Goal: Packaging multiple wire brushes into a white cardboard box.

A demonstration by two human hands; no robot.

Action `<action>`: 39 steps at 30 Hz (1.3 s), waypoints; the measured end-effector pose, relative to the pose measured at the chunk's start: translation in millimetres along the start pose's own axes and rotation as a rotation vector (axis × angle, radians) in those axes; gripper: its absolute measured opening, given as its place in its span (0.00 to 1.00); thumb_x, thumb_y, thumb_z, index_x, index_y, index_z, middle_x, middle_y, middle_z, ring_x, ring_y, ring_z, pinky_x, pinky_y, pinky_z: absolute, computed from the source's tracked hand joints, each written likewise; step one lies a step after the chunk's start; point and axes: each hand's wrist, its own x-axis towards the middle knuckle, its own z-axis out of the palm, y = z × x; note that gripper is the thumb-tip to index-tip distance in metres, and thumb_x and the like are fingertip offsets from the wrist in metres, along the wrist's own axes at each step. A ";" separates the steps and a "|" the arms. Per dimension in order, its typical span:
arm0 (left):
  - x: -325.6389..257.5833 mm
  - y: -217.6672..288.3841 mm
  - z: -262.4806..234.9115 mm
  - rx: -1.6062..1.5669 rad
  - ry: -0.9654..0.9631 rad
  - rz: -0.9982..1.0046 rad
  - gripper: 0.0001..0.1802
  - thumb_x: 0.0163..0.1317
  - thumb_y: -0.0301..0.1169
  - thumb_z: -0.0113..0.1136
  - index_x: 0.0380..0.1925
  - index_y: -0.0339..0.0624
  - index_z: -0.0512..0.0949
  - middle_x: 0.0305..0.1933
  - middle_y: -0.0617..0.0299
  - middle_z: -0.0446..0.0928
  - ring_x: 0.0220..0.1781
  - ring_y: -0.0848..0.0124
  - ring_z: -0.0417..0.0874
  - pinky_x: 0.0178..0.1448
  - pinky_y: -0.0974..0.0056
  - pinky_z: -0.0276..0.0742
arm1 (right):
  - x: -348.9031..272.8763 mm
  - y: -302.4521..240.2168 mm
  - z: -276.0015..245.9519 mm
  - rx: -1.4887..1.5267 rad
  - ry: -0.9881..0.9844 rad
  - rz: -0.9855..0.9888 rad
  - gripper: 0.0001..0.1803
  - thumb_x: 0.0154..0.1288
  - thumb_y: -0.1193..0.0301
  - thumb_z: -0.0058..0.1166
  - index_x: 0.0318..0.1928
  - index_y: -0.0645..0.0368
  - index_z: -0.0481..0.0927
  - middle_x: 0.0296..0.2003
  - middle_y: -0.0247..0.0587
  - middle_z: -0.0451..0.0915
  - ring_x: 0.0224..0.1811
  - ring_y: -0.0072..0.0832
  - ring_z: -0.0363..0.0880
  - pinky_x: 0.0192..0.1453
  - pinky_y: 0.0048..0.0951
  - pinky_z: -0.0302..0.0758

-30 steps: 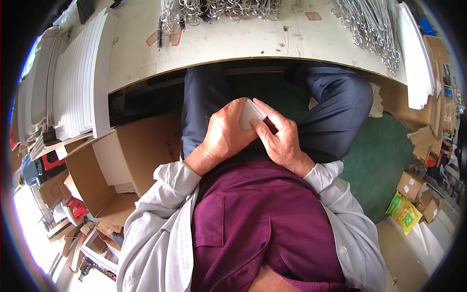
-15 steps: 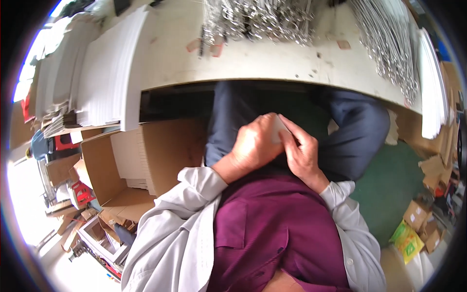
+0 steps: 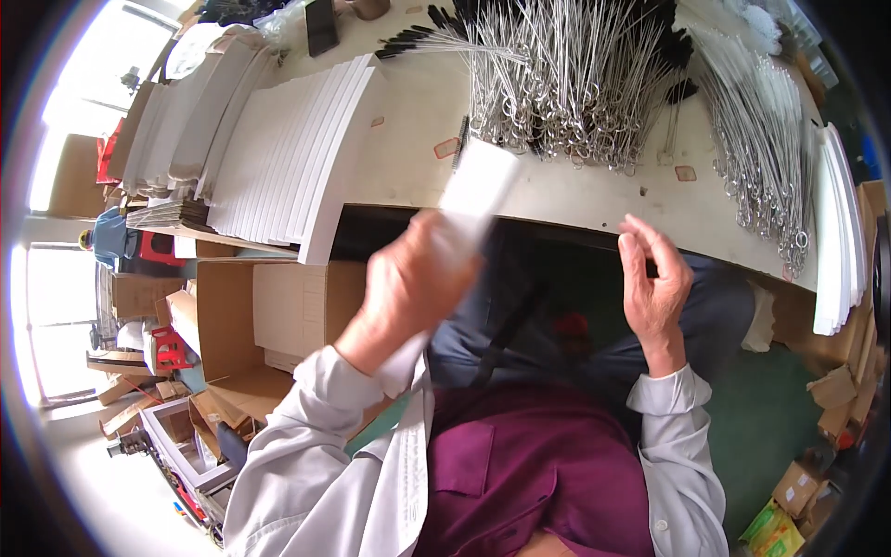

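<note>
A long, slim white box (image 3: 482,181) is in the grip of my left hand (image 3: 413,283), tilted with its upper end over the table's front edge. Motion blurs both the box and the fingers around it. My right hand (image 3: 656,292) is held up over my right thigh, near the table edge, with nothing in it. Its fingers are half bent, and a gap shows between thumb and fingers. Beyond the hands, a big heap of thin wire brushes (image 3: 575,102) with ring ends and black tips lies on the table (image 3: 408,176).
Several similar white boxes (image 3: 288,148) stand in a row at the table's left. Another bundle of ring-ended wires (image 3: 756,139) lies at the right, beside upright white boxes (image 3: 838,232). An open cardboard carton (image 3: 227,320) sits below on the left. A dark phone-like object (image 3: 321,26) is at the back.
My hands have come apart from in front of my lap. The left has lifted the white box up and leftward; the right has let go and moved right. The view has tilted further up the table.
</note>
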 end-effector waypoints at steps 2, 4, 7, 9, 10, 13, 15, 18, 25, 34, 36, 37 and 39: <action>39.4 -17.5 -14.5 0.185 0.013 -0.121 0.32 0.58 0.46 0.72 0.52 0.30 0.76 0.34 0.39 0.86 0.41 0.45 0.90 0.45 0.50 0.86 | 17.5 11.0 -1.9 -0.108 0.047 -0.109 0.09 0.72 0.73 0.63 0.48 0.64 0.86 0.34 0.44 0.85 0.30 0.31 0.83 0.37 0.30 0.79; 72.4 -62.3 -16.6 0.266 0.152 -0.042 0.32 0.59 0.51 0.70 0.45 0.29 0.80 0.32 0.36 0.85 0.41 0.44 0.90 0.47 0.48 0.86 | 27.3 19.2 6.4 -0.060 0.032 -0.013 0.07 0.70 0.75 0.63 0.45 0.63 0.86 0.35 0.44 0.86 0.31 0.32 0.84 0.38 0.32 0.80; 124.5 -66.3 -16.7 0.338 0.080 -0.136 0.32 0.60 0.53 0.68 0.40 0.27 0.82 0.33 0.34 0.85 0.42 0.43 0.90 0.49 0.46 0.84 | 33.0 38.2 9.8 -0.225 0.061 -0.108 0.05 0.69 0.76 0.63 0.43 0.62 0.86 0.37 0.44 0.86 0.35 0.36 0.86 0.42 0.34 0.82; 142.9 -50.6 -20.7 0.401 0.044 -0.146 0.33 0.61 0.54 0.67 0.39 0.25 0.82 0.34 0.33 0.85 0.42 0.43 0.89 0.50 0.46 0.84 | 32.3 41.2 14.0 -0.231 0.077 -0.132 0.04 0.68 0.76 0.63 0.42 0.62 0.85 0.38 0.44 0.87 0.37 0.38 0.86 0.43 0.34 0.82; 149.7 -40.6 -23.2 0.463 0.001 -0.156 0.35 0.62 0.55 0.66 0.38 0.23 0.82 0.35 0.32 0.85 0.42 0.42 0.89 0.50 0.46 0.84 | 30.6 41.8 14.2 -0.241 0.091 -0.150 0.04 0.68 0.77 0.62 0.42 0.62 0.85 0.38 0.44 0.87 0.39 0.40 0.86 0.45 0.35 0.83; 172.6 -32.0 -26.2 0.326 0.141 0.071 0.28 0.63 0.45 0.71 0.45 0.26 0.82 0.36 0.36 0.85 0.41 0.43 0.89 0.47 0.45 0.83 | 28.4 43.9 14.3 -0.229 0.100 -0.133 0.04 0.67 0.77 0.62 0.42 0.62 0.86 0.39 0.45 0.87 0.40 0.42 0.86 0.45 0.38 0.83; 185.2 -22.2 -24.6 0.129 0.130 0.238 0.18 0.63 0.33 0.69 0.49 0.34 0.82 0.39 0.41 0.85 0.41 0.45 0.88 0.47 0.49 0.83 | 27.1 42.9 12.5 -0.209 0.095 -0.087 0.04 0.66 0.77 0.61 0.41 0.61 0.86 0.39 0.45 0.87 0.39 0.42 0.86 0.45 0.38 0.83; 221.6 -22.2 -2.0 0.049 0.190 0.499 0.19 0.62 0.30 0.68 0.52 0.35 0.81 0.41 0.41 0.85 0.43 0.46 0.87 0.48 0.51 0.83 | 27.6 45.2 17.1 -0.264 0.117 -0.136 0.04 0.66 0.77 0.61 0.41 0.61 0.85 0.38 0.44 0.87 0.40 0.42 0.86 0.45 0.37 0.83; 267.1 4.2 8.8 0.469 -0.072 0.441 0.16 0.64 0.25 0.60 0.51 0.45 0.84 0.43 0.45 0.85 0.43 0.49 0.88 0.47 0.49 0.84 | 28.2 41.6 18.9 -0.247 0.116 -0.134 0.05 0.64 0.77 0.62 0.40 0.59 0.86 0.38 0.42 0.86 0.40 0.41 0.86 0.45 0.39 0.83; 251.8 -0.5 6.3 0.412 0.072 0.681 0.04 0.66 0.25 0.61 0.31 0.42 0.82 0.37 0.55 0.80 0.34 0.53 0.87 0.39 0.52 0.84 | 29.0 42.4 19.1 -0.317 0.156 -0.181 0.06 0.62 0.78 0.63 0.40 0.59 0.85 0.37 0.41 0.86 0.39 0.41 0.85 0.44 0.38 0.82; 244.5 -3.9 10.5 0.348 0.128 0.737 0.04 0.66 0.26 0.64 0.31 0.41 0.81 0.35 0.56 0.77 0.33 0.55 0.85 0.38 0.53 0.83 | 29.5 42.3 20.9 -0.311 0.161 -0.184 0.06 0.62 0.78 0.63 0.40 0.59 0.85 0.37 0.41 0.86 0.39 0.41 0.85 0.44 0.38 0.82; 237.8 -3.0 9.2 0.334 0.112 0.765 0.03 0.65 0.24 0.61 0.31 0.40 0.81 0.36 0.55 0.78 0.32 0.56 0.86 0.36 0.53 0.84 | 29.8 41.9 21.4 -0.303 0.166 -0.189 0.06 0.62 0.78 0.64 0.40 0.60 0.85 0.36 0.41 0.86 0.39 0.41 0.85 0.44 0.38 0.82; 228.1 0.4 9.0 0.355 0.054 0.769 0.04 0.64 0.22 0.58 0.34 0.40 0.81 0.38 0.53 0.79 0.32 0.57 0.87 0.38 0.54 0.85 | 29.9 41.4 20.3 -0.307 0.163 -0.192 0.06 0.62 0.78 0.64 0.40 0.60 0.85 0.36 0.41 0.86 0.39 0.41 0.85 0.44 0.38 0.82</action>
